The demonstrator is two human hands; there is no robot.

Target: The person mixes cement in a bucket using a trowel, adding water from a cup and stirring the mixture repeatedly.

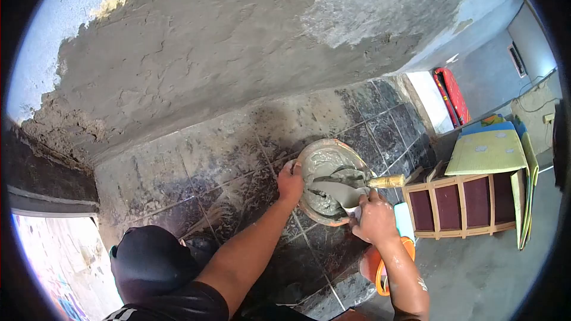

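Note:
A round pan (351, 153) of wet grey mortar is held against the dark tiled surface (208, 166). My left hand (289, 182) grips the pan's left rim. A trowel (342, 191) lies in the mortar, and its wooden handle (386, 181) sticks out to the right, free of my fingers. Just below that handle, at the pan's lower right rim, my right hand (375, 219) is closed on a white flat tool (355, 209). Mortar specks cover my right forearm.
Rough grey plaster (238, 41) covers the wall above the tiles. A wooden shelf unit (458, 205) with yellow-green foam mats (488, 151) stands at right. An orange bucket (386, 270) sits under my right arm. A black cap (151, 261) shows at lower left.

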